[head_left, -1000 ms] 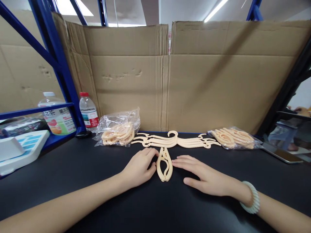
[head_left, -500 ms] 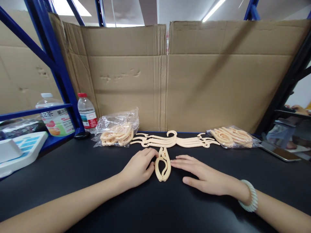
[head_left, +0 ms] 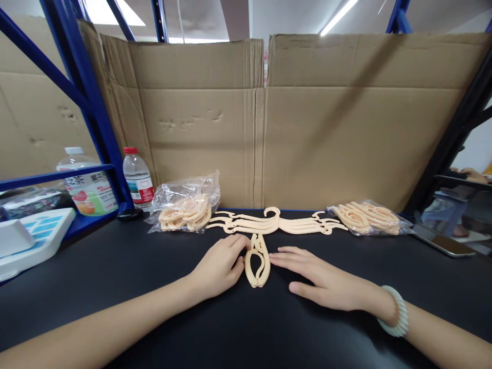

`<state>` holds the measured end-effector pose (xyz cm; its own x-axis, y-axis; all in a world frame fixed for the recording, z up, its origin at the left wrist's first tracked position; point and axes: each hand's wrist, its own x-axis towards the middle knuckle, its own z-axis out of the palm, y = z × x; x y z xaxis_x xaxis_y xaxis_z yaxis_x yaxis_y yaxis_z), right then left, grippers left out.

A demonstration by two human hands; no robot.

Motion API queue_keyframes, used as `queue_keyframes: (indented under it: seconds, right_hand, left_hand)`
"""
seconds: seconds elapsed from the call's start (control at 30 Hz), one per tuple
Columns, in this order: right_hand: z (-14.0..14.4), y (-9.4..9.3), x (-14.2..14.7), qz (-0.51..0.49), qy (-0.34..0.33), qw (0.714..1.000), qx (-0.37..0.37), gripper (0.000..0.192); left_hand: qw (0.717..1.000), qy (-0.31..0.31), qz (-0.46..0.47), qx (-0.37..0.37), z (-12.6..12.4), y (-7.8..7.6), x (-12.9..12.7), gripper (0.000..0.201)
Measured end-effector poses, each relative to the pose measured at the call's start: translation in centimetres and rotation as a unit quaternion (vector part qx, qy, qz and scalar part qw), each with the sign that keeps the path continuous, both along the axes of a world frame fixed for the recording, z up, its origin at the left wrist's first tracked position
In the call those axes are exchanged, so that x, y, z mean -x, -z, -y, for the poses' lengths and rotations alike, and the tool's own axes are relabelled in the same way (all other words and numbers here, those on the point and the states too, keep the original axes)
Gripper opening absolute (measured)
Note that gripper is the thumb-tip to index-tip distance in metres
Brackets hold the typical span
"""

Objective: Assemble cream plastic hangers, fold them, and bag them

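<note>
A cream folding hanger (head_left: 266,260), folded into a narrow loop, lies flat on the black table in front of me. My left hand (head_left: 221,264) is at its left side, with bent fingers and thumb meeting its edge; the exact grip is partly hidden. On the other side, my right hand (head_left: 321,277) lies low with fingers stretched out, the fingertips touching the hanger's right edge. Just beyond is a stack of unfolded cream hangers (head_left: 295,225), spread sideways, with one hook pointing away from me.
Clear plastic bags of folded hangers lie at the back left (head_left: 184,212) and back right (head_left: 367,218). A red-capped bottle (head_left: 138,179) stands by the blue frame (head_left: 94,123). Cardboard (head_left: 200,123) walls the back. A phone (head_left: 446,243) lies right; a white-and-blue device (head_left: 38,238) sits left.
</note>
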<state>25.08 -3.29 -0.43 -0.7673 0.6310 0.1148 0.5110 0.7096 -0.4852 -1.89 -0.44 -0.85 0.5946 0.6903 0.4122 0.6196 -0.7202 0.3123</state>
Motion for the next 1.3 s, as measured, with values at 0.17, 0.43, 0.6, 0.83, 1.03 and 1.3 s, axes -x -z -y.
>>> queue_keyframes:
  seconds: [0.17, 0.43, 0.6, 0.83, 1.03, 1.3]
  right_hand:
    - [0.1, 0.0, 0.2, 0.008, 0.001, 1.000, -0.022, 0.052]
    - [-2.9, 0.7, -2.8, -0.036, 0.142, 0.976, -0.162, 0.042]
    - [-5.7, 1.7, -5.9, -0.036, 0.209, 0.950, -0.228, 0.035]
    - [-7.4, 2.9, -6.9, -0.007, 0.210, 0.939, -0.274, 0.029]
    - [-8.2, 3.4, -6.8, -0.029, 0.218, 0.937, -0.270, 0.018]
    - [-8.7, 3.5, -6.7, -0.062, 0.229, 0.942, -0.237, 0.007]
  left_hand:
    - [1.000, 0.004, -0.002, -0.001, -0.1, 0.0, 0.0, 0.035]
    - [1.000, -0.004, 0.014, 0.021, -0.1, -0.1, 0.2, 0.032]
    - [0.998, -0.002, 0.052, 0.023, -0.4, 0.2, 0.6, 0.028]
    - [0.993, 0.004, 0.115, -0.007, -0.8, 0.3, 0.6, 0.024]
    - [0.990, 0.006, 0.142, -0.023, -0.4, 0.2, 0.6, 0.024]
    - [0.982, -0.010, 0.189, -0.020, -0.8, 0.2, 0.5, 0.024]
